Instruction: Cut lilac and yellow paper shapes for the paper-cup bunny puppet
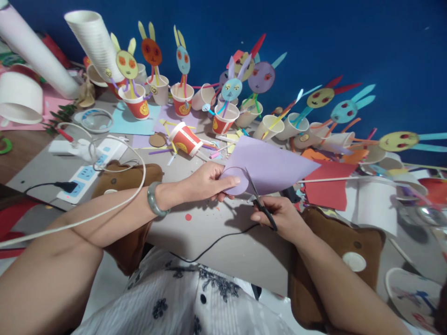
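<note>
My left hand [209, 182] pinches a sheet of purple paper [272, 164], its thumb lying on a round outlined part at the sheet's lower left. Black scissors [260, 202] are in my right hand [277, 216], the fingers wrapped round the handles. Their blades reach up to the paper just right of the circle, along a cut edge. Behind the paper, a red paper cup [185, 138] lies on its side on the grey table [223, 232], with coloured sticks around it.
Cups with paper rabbit heads [231, 89] line the blue wall. At left are a power strip [92, 170] and a white cable [139, 186] crossing above my left forearm. Red paper [326, 186] and a brown cushion [335, 265] are at right. A black cord [216, 242] crosses the table front.
</note>
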A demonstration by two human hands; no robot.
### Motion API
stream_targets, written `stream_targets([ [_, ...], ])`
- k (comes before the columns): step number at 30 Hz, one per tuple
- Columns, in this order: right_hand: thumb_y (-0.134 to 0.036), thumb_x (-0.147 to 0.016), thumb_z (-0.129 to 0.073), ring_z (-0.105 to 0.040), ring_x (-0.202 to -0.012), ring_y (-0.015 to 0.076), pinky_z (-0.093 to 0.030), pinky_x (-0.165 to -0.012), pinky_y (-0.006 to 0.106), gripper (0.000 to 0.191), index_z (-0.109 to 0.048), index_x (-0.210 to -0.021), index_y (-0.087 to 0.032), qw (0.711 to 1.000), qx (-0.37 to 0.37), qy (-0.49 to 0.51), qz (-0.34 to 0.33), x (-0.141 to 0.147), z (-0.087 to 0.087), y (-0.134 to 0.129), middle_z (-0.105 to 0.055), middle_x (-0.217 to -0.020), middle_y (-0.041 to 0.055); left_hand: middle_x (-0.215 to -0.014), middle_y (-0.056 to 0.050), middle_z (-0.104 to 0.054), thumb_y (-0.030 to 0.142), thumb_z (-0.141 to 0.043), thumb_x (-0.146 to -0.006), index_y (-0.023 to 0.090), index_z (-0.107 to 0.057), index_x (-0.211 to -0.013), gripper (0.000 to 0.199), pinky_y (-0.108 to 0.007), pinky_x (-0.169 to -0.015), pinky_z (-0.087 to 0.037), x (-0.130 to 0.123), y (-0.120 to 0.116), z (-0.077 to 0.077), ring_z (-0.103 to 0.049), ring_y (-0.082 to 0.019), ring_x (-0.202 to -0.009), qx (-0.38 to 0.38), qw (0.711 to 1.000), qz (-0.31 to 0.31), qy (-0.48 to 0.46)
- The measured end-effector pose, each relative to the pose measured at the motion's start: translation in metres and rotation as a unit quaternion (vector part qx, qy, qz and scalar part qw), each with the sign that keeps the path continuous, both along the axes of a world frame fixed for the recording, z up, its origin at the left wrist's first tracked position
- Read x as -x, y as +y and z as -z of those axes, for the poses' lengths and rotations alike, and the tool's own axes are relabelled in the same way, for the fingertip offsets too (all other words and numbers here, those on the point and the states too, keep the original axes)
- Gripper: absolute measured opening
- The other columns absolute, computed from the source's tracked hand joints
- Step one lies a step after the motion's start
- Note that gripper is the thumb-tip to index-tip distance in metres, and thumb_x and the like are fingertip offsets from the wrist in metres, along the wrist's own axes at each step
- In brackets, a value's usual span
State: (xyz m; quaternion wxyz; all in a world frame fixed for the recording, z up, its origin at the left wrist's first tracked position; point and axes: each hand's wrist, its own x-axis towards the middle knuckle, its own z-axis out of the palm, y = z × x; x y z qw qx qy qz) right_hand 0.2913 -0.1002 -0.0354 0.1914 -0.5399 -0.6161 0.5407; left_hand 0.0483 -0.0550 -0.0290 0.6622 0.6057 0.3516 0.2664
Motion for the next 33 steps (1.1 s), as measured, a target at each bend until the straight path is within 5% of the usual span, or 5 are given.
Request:
stream_targets([
  [13, -0.068, -0.055, -0.084, -0.042, -0.054, 0.0104, -0.035, -0.051, 0.024, 0.059, -0.055, -0.056, -0.016, 1.000, -0.003, 0.006, -0.017, 0.0036, -0.0025, 0.0016, -0.052, -0.057, -0.0013, -0.050, 0.000, -0.059, 0.047, -0.057, -0.092, 0.012, -0.066, -0.074, 0.041, -0.014, -0.038, -0.039, 0.0004, -0.0020, 0.0056, -0.052, -0.006, -0.038, -0.003, 0.999, 0.033, 0.013],
  [33, -0.065, -0.057, -0.085, -0.040, -0.054, 0.0101, -0.030, -0.051, 0.025, 0.057, -0.056, -0.057, -0.015, 0.999, 0.014, 0.031, -0.011, 0.0017, 0.0028, -0.0006, -0.049, -0.056, -0.0018, -0.050, -0.001, -0.060, 0.050, -0.058, -0.092, 0.011, -0.065, -0.074, 0.043, -0.013, -0.038, -0.040, 0.0009, -0.0037, 0.0060, -0.053, -0.006, -0.038, -0.003, 0.998, 0.060, 0.014],
])
